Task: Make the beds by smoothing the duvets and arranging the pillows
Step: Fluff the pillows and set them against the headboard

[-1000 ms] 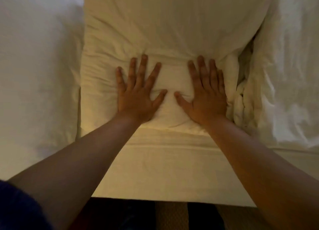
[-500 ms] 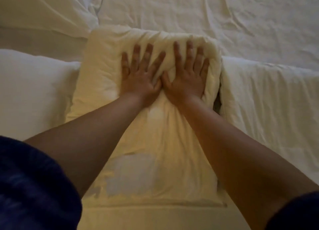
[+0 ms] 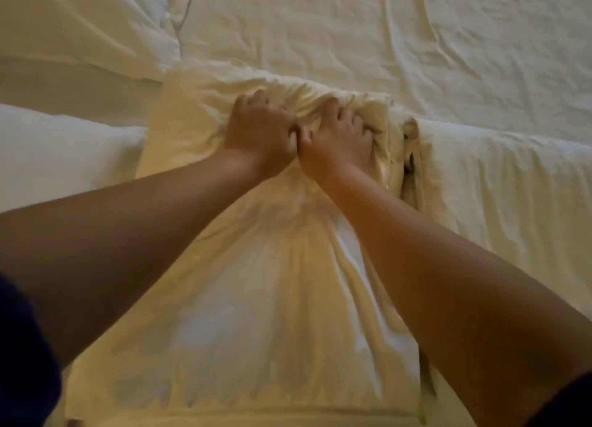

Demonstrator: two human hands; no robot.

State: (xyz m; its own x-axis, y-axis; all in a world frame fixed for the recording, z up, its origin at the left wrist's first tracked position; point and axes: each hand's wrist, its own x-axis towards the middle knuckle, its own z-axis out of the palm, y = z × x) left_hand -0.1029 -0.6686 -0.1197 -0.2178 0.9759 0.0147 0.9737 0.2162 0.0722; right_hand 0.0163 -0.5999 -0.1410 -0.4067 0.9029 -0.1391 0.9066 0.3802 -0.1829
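Cotton bunches under both fists: my left hand point(image 3: 261, 129) and right hand point(image 3: 334, 135) clench the far edge of the pillow point(image 3: 256, 282), knuckles touching. The pillow lies between my grip and my body, another pillow point(image 3: 64, 151) left of it (duvet point(image 3: 512, 186) to the right). Pull evenly; uneven tension would likely crease the case.

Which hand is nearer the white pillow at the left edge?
Left. The left hand grips the cream pillow beside the white pillow; the right hand grips farther away.
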